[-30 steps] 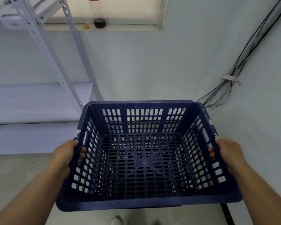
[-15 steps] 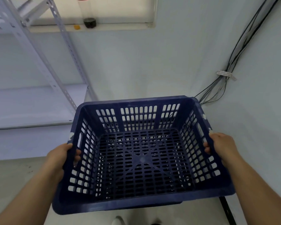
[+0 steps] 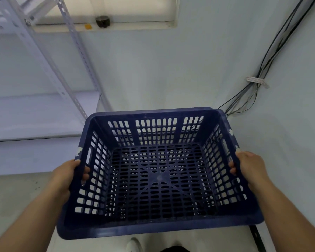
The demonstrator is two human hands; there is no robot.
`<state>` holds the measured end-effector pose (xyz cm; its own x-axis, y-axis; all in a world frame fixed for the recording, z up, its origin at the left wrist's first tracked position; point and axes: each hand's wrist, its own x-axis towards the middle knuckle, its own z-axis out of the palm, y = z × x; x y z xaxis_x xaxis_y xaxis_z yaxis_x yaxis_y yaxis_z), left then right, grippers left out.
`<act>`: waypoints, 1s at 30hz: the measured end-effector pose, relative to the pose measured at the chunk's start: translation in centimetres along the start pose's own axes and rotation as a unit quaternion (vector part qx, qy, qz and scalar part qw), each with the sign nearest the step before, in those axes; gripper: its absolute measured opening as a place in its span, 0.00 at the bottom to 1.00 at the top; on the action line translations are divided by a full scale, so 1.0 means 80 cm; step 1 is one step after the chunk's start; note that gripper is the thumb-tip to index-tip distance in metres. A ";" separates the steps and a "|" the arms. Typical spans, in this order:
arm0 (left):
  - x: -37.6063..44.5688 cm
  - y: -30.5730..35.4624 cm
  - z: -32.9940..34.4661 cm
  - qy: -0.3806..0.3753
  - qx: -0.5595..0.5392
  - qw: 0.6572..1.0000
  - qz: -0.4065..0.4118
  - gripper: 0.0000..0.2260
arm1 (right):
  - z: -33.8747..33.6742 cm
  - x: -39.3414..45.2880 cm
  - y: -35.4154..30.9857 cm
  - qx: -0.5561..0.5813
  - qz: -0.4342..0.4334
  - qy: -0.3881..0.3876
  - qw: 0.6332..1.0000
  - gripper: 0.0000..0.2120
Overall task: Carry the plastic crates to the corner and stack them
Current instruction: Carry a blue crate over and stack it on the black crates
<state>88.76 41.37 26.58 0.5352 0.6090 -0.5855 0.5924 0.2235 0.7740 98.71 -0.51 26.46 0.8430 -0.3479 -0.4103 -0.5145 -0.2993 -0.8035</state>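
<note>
Crate (image 3: 158,179) between left hand (image 3: 65,175) and right hand (image 3: 249,166), both closed on its side rims.

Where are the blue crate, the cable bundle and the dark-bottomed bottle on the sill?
blue crate (image 3: 171,113): head view, far rim.
cable bundle (image 3: 265,64): head view, strands above the tag.
bottle (image 3: 102,21): head view, dark base.

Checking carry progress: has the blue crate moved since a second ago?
Yes. The blue crate has closed in on the corner; its far-right rim now nearly meets the wall cables, both hands gripping.
</note>
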 end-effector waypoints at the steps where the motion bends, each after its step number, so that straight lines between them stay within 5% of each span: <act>1: 0.000 -0.001 -0.001 -0.002 -0.001 1.000 -0.003 0.13 | 0.001 -0.001 0.001 -0.002 0.000 0.001 1.000 0.14; 30: -0.010 -0.010 0.001 -0.001 0.011 0.999 0.038 0.11 | -0.004 0.002 0.008 -0.031 -0.016 -0.001 0.999 0.15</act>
<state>87.89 40.59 26.39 0.5793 0.6225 -0.5262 0.5635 0.1607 0.8103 98.49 -1.03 26.00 0.8594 -0.3358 -0.3855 -0.4959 -0.3640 -0.7884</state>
